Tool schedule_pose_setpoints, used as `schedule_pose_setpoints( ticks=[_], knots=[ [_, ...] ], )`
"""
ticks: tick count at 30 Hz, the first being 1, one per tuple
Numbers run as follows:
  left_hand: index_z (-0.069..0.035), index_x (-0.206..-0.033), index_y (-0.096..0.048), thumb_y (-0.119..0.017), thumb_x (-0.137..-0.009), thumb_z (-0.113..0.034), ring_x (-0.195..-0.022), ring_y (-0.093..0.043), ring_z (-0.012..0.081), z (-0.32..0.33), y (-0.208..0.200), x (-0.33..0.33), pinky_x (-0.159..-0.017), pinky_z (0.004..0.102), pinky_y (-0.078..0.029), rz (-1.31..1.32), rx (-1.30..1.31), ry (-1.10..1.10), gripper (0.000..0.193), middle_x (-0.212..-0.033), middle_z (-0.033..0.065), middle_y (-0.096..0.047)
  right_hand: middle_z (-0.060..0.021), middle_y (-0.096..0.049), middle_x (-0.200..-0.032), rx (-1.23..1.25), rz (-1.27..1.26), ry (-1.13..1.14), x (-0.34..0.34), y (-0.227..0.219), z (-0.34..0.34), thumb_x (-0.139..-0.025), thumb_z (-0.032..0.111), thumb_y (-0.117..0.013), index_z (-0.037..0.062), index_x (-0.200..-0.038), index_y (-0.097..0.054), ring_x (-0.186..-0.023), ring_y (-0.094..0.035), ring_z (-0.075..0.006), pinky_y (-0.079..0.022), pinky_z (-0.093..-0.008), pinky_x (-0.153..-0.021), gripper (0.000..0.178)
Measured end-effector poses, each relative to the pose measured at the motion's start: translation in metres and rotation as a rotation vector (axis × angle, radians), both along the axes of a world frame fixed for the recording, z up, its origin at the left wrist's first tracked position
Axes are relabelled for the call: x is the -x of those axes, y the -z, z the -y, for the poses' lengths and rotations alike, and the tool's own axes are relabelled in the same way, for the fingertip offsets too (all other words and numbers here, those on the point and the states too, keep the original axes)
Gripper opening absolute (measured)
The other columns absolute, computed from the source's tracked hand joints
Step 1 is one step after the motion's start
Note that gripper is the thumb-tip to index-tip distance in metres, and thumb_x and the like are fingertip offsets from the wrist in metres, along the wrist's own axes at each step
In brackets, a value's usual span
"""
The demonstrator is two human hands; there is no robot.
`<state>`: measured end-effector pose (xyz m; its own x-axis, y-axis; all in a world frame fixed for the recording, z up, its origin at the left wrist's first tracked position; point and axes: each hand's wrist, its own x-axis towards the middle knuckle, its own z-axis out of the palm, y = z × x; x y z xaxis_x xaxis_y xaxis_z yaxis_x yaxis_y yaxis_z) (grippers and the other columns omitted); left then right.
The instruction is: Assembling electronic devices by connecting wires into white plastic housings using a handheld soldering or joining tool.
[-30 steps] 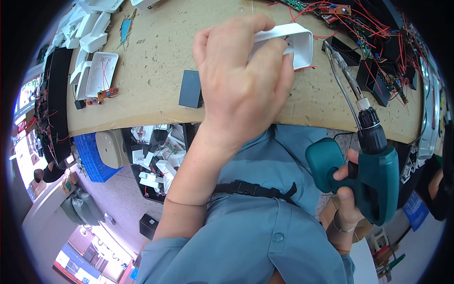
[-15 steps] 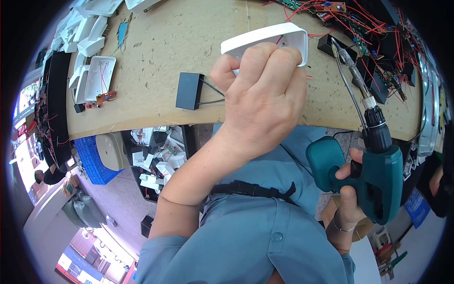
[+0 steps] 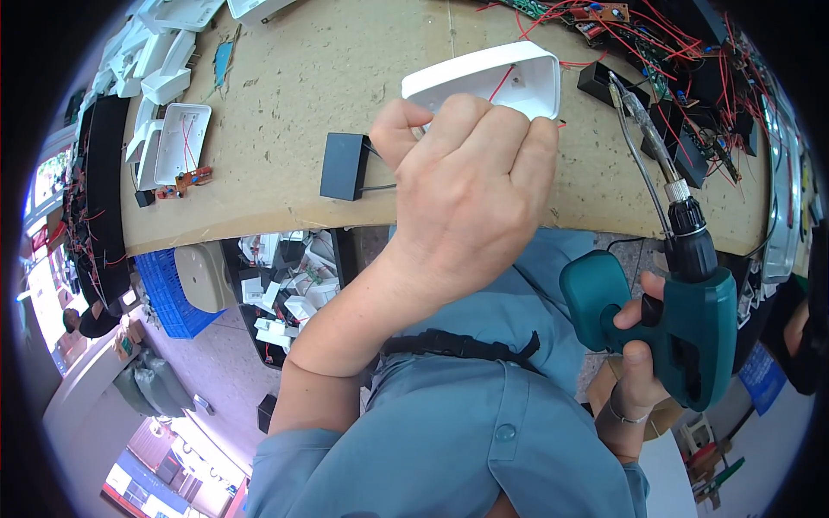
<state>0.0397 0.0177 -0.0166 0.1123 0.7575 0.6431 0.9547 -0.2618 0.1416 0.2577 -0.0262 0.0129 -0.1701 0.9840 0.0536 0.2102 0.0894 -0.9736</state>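
Observation:
My left hand point(image 3: 471, 190) is closed, its fingers curled at the near side of an open white plastic housing point(image 3: 471, 71). What those fingers hold, if anything, is hidden under them. Inside the housing a thin red wire point(image 3: 502, 84) runs from a small metal contact down toward my fingers. In my right hand point(image 3: 639, 367) is a green gun-shaped soldering iron point(image 3: 710, 341), its thin tip and a side feed tube pointing up over the bench. Left of my left hand lies a black box point(image 3: 343, 166) with dark leads that pass beneath the hand.
Circuit boards with tangled red wires point(image 3: 673, 52) and black boxes crowd the right back of the bench point(image 3: 294, 112). White housings point(image 3: 168, 73) pile up at the left, with a small orange board point(image 3: 192, 179) nearby. A bin of white parts point(image 3: 294, 285) stands below the bench edge.
My left hand has drawn back toward me and slightly left, uncovering more of the housing's inside and the red wire. The housing and the soldering iron have barely moved.

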Motion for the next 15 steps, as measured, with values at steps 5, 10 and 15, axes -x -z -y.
schedule_pose_setpoints(
  ticks=[5,10,15],
  knots=[
    [-0.010,-0.070,-0.054,-0.057,-0.063,-0.010,-0.063,-0.043,0.0139,-0.005,0.010,0.001,-0.066,0.0361,-0.024,0.027,-0.079,-0.005,0.008,-0.064,-0.0016,-0.040,-0.0185,-0.056,-0.102,-0.001,0.018,-0.009,-0.003,0.001,0.001,-0.071,0.027,-0.069,-0.0097,-0.110,-0.045,-0.065,-0.056,-0.0147,-0.045,-0.0241,-0.056,0.058],
    [-0.012,-0.076,-0.059,-0.066,-0.064,-0.008,-0.067,-0.047,0.0153,0.000,0.005,0.007,-0.066,0.0306,-0.023,0.076,-0.024,-0.045,0.014,-0.073,-0.0004,-0.052,-0.0181,-0.056,-0.102,0.000,0.040,-0.008,-0.009,0.002,0.005,-0.071,0.029,-0.069,-0.0096,-0.110,-0.046,-0.065,-0.056,-0.0144,-0.045,-0.0241,-0.056,0.060],
    [-0.009,-0.078,-0.061,-0.069,-0.063,-0.014,-0.079,-0.050,0.0196,-0.003,-0.001,0.011,-0.073,0.0304,-0.031,0.017,-0.104,-0.214,0.018,-0.092,0.0061,-0.053,-0.0182,-0.055,-0.108,-0.028,0.072,-0.153,-0.016,0.011,0.007,-0.072,0.027,-0.070,-0.0087,-0.112,-0.045,-0.071,-0.056,-0.0131,-0.045,-0.0228,-0.062,0.059]
  ],
)
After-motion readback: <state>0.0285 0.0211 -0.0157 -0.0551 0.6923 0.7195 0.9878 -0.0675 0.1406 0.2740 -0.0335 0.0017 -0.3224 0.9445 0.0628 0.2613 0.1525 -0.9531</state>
